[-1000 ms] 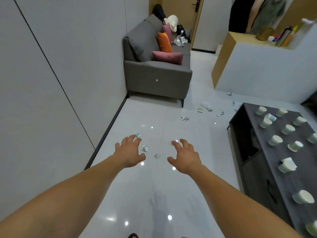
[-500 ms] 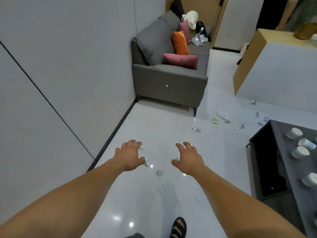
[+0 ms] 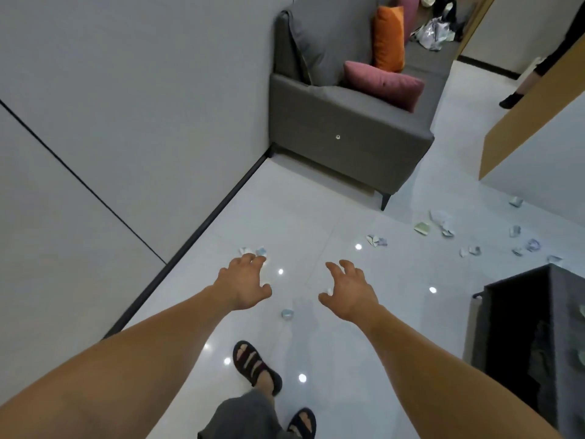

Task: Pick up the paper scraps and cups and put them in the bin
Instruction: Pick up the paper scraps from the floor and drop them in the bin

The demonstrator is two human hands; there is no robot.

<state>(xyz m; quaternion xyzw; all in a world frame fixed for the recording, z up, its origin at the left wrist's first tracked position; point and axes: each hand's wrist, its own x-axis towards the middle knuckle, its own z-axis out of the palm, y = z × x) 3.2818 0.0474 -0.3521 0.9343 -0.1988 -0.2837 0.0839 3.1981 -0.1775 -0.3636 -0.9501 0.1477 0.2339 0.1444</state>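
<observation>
We see a grey panelled wall (image 3: 126, 106) filling the left side, and a glossy white tiled floor (image 3: 316, 217) running off to the far right. A grey sofa (image 3: 348, 131) stands far off against the wall, carrying 1 orange cushion (image 3: 388, 39) and 1 pink cushion (image 3: 383, 83). A wood-sided counter (image 3: 538, 115) stands at the far right, and a dark cabinet (image 3: 522, 327) sits near on the right.

Both bare arms stretch forward over the floor. The left hand (image 3: 243, 285) is released, its fingers spread and loosely bent, grasping nothing. Its fingertips come just beside a paper scrap (image 3: 253, 250) near the wall. The right hand (image 3: 351, 294) is likewise released and grasps nothing. A white fleck (image 3: 329, 291) shows by its thumb, and we cannot tell whether they touch.

2 black sandals (image 3: 253, 362) show near us, below the arms. 1 small scrap (image 3: 286, 313) lies on the floor between the hands. The scattered scraps (image 3: 443, 221) lie to the far right, between the sofa and the cabinet.
</observation>
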